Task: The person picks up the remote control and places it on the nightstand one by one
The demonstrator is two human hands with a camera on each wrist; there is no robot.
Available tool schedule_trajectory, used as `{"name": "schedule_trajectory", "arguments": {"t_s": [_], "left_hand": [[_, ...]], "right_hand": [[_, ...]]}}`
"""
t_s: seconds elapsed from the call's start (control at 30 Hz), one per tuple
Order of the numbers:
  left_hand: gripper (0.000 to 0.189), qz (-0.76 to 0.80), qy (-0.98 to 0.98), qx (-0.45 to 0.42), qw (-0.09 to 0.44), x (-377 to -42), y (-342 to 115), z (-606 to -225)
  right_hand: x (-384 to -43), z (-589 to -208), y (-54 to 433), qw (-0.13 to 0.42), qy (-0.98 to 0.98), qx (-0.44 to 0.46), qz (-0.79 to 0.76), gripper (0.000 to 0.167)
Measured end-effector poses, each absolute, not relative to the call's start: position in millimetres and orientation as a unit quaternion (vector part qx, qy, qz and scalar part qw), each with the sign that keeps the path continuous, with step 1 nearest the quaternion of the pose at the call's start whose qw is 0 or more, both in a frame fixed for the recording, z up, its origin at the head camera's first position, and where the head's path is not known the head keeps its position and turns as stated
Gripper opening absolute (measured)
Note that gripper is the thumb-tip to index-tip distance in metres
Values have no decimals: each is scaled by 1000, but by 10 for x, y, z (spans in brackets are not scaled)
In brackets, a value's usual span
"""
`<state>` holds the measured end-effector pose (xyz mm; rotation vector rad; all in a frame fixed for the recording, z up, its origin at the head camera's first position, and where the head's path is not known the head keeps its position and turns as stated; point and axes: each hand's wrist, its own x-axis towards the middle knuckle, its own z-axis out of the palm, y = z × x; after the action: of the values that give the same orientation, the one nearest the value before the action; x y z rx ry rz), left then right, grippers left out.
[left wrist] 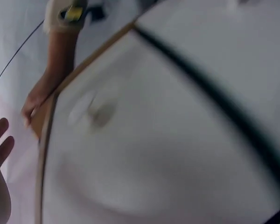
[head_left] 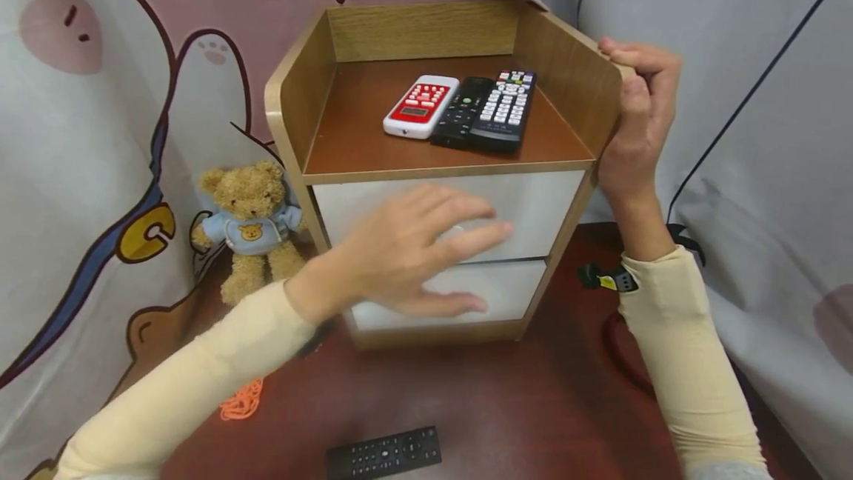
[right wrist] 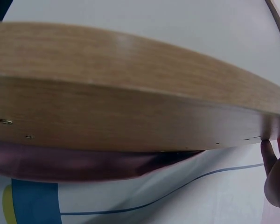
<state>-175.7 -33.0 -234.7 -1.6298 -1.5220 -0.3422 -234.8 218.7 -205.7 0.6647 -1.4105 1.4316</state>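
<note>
A small wooden cabinet [head_left: 426, 34] with an open tray top stands in front of me, its upper drawer [head_left: 543, 202] and lower drawer [head_left: 509, 291] white and closed. My right hand [head_left: 641, 113] grips the front upper edge of the right side panel, thumb on the near side. With fingers spread and extended, my left hand [head_left: 416, 254] hovers before the drawer fronts and holds nothing. It covers much of both drawers in the head view. A pale knob [left wrist: 81, 108] shows blurred on a drawer front in the left wrist view.
On the cabinet top lie a red-and-white remote [head_left: 420, 106] and two black remotes [head_left: 460, 113]. A teddy bear [head_left: 252, 224] in a blue hoodie sits left of the cabinet. Nearer me are orange string [head_left: 242, 400] and another black remote [head_left: 386, 454]. Printed cloth hangs behind.
</note>
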Motion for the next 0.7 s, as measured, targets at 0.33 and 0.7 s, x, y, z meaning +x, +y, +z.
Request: {"name": "schedule_trajectory", "arguments": {"t_s": [0.33,0.7], "left_hand": [[89,-3,-639,-714,287,-1559,-414,-3313],[67,98,-636,-750,153,-1006,-622,-4580]], "right_hand": [[-2356,-2070,2203,490,-585,270,587,31],[-2368,-2066,2210,490,-589,272,582,31]]}}
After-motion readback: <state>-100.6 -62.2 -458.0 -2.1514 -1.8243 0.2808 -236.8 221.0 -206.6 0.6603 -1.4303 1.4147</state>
